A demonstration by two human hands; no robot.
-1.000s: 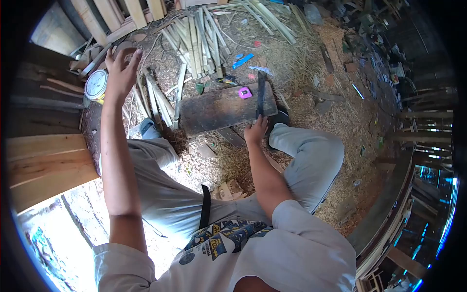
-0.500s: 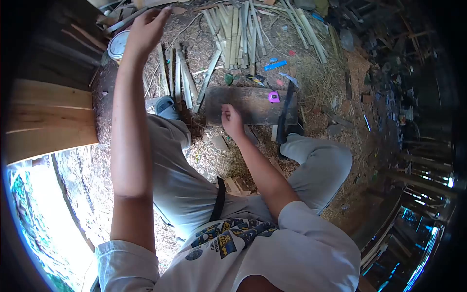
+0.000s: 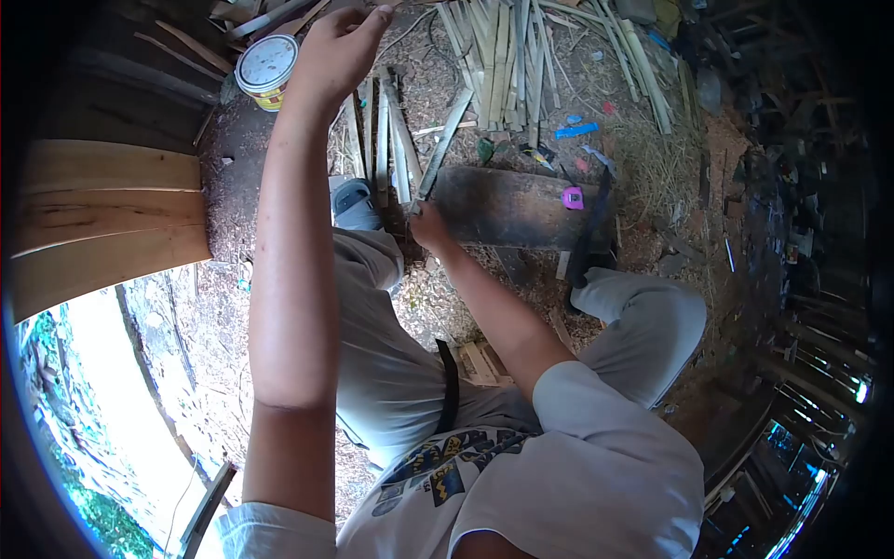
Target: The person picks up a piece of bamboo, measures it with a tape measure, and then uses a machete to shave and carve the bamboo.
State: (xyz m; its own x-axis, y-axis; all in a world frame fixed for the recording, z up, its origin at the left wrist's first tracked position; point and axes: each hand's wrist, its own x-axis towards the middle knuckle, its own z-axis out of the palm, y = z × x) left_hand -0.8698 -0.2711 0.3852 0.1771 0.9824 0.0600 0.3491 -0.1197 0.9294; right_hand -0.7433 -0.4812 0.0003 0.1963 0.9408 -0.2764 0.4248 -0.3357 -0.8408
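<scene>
Beside the board [image 3: 503, 219], the right hand [image 3: 427, 226] has reached a slat [image 3: 444, 149].

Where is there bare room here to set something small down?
The middle of the worn board looks free, between the right hand and the pink tape measure. The ground between the bucket and the left arm looks open too. Beyond the board it is crowded with slats and scraps.
</scene>
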